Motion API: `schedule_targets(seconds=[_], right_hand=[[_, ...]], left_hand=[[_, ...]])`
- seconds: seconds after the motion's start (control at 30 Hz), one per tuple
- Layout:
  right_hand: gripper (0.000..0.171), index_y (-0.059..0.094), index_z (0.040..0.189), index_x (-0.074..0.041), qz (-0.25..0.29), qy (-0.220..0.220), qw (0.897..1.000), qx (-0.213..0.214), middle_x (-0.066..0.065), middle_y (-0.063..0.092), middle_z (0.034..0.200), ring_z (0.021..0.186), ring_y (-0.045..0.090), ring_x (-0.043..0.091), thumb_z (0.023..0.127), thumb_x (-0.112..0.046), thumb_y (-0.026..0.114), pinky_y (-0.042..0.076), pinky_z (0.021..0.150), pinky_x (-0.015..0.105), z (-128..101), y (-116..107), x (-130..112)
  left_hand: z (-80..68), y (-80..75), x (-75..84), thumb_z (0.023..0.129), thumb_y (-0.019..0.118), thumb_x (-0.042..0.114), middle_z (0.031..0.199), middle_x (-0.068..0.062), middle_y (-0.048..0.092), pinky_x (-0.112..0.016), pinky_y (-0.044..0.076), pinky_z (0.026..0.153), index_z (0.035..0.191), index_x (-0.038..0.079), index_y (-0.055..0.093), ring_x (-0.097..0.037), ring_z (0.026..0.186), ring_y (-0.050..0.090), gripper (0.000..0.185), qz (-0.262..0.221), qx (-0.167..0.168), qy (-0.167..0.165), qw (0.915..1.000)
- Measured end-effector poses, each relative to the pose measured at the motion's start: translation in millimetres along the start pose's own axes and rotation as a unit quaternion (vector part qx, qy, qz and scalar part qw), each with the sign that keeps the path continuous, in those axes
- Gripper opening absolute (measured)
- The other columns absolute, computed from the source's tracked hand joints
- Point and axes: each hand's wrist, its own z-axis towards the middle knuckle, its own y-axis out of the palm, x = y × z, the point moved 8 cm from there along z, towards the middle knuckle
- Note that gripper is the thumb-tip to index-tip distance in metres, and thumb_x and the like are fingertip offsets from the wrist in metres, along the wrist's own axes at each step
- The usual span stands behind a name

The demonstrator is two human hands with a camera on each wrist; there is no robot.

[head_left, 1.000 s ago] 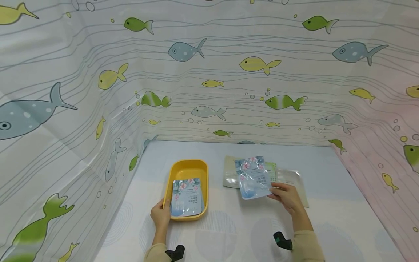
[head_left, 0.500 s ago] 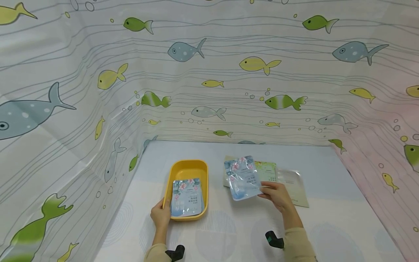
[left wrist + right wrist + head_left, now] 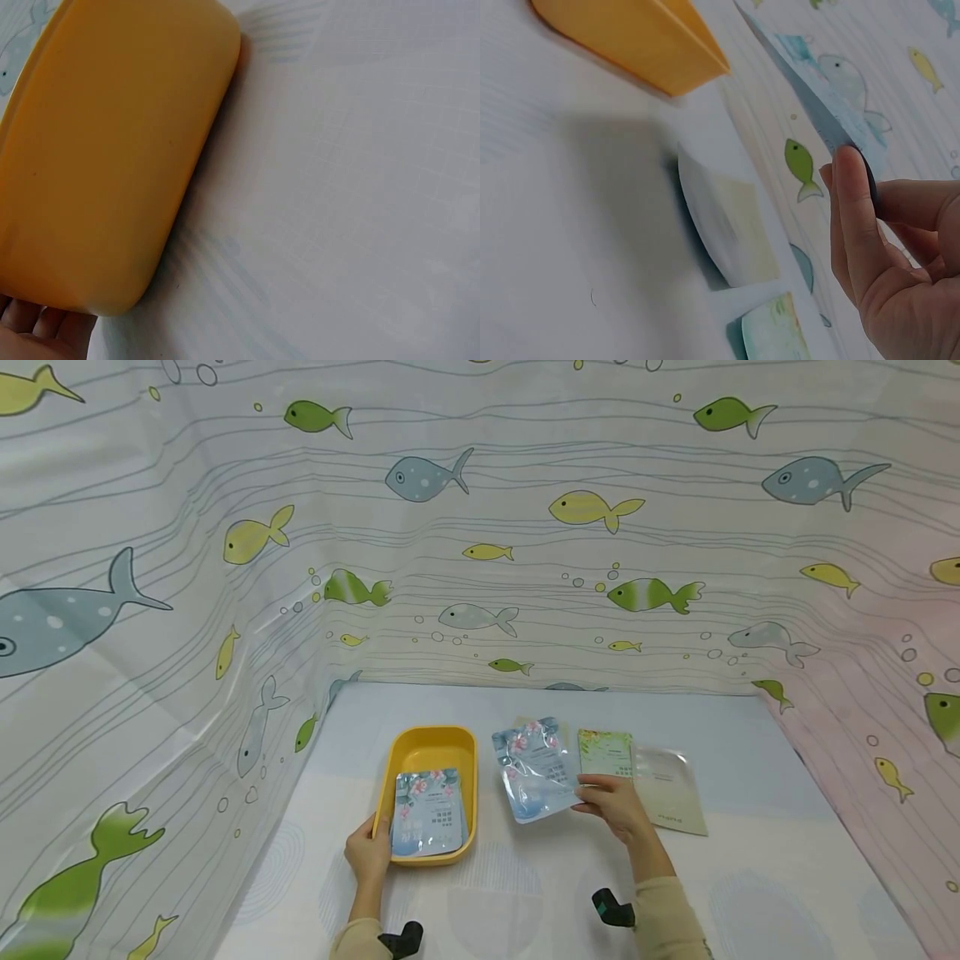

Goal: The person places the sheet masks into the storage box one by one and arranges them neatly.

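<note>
In the head view, my right hand [image 3: 617, 806] pinches a blue floral sachet [image 3: 536, 770] by its right edge and holds it tilted above the table. The right wrist view shows the same sachet [image 3: 821, 94] nearly edge-on, between thumb and fingers. My left hand [image 3: 368, 852] grips the left wall of a yellow tray [image 3: 435, 737], thumb at the rim. A matching blue floral sachet [image 3: 427, 814] lies in the tray with another edge showing beneath it. In the left wrist view, fingertips [image 3: 49, 322] press against the tray's outer wall [image 3: 112, 165].
Behind the held sachet lies a beige sachet [image 3: 731, 225], mostly hidden in the head view. A green floral sachet [image 3: 606, 752] and a silver-and-beige sachet [image 3: 667, 789] lie to its right. A fish-patterned sheet [image 3: 480, 585] rises around the table's back and sides.
My right hand has carried the blue floral sachet left toward the tray, uncovering the green sachet. The left hand and tray have stayed in place.
</note>
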Motion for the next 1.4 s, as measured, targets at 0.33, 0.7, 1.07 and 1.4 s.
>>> schedule_targets(seconds=[0.33,0.7,1.07,1.4], right_hand=[[0.035,0.052,0.117,0.020,-0.011,-0.003,1.000,-0.025,0.020,0.067,0.096,0.076,0.068,0.020,0.085,0.008,0.057,0.057,0.070,0.029,5,24,4],[0.033,0.054,0.114,0.020,-0.011,-0.007,0.999,-0.047,0.023,0.067,0.097,0.075,0.069,0.021,0.084,0.008,0.058,0.057,0.070,0.031,7,48,8],[0.033,0.053,0.113,0.022,0.032,0.006,0.999,-0.028,0.023,0.067,0.093,0.071,0.069,0.021,0.082,0.011,0.058,0.058,0.067,0.031,12,78,14],[0.034,0.051,0.112,0.025,0.053,-0.007,0.998,-0.040,0.023,0.066,0.091,0.070,0.067,0.018,0.080,0.014,0.057,0.058,0.065,0.030,11,107,14]], left_hand=[[-0.4,-0.3,1.8,0.090,0.058,0.003,0.110,-0.031,0.061,-0.053,0.047,0.088,0.113,-0.013,0.061,-0.045,0.106,0.057,0.029,0.001,0.000,0.006,1.0000],[-0.4,0.6,1.8,0.089,0.058,0.003,0.109,-0.030,0.061,-0.052,0.048,0.086,0.112,-0.012,0.061,-0.044,0.105,0.058,0.028,0.001,0.001,0.008,1.0000],[-0.4,0.1,-0.2,0.090,0.057,0.004,0.111,-0.031,0.060,-0.052,0.048,0.088,0.114,-0.013,0.060,-0.045,0.107,0.057,0.029,-0.001,-0.003,0.004,1.0000],[-0.2,0.7,0.7,0.090,0.057,0.004,0.112,-0.031,0.060,-0.052,0.047,0.088,0.114,-0.013,0.060,-0.045,0.107,0.057,0.030,0.001,-0.004,0.003,1.0000]])
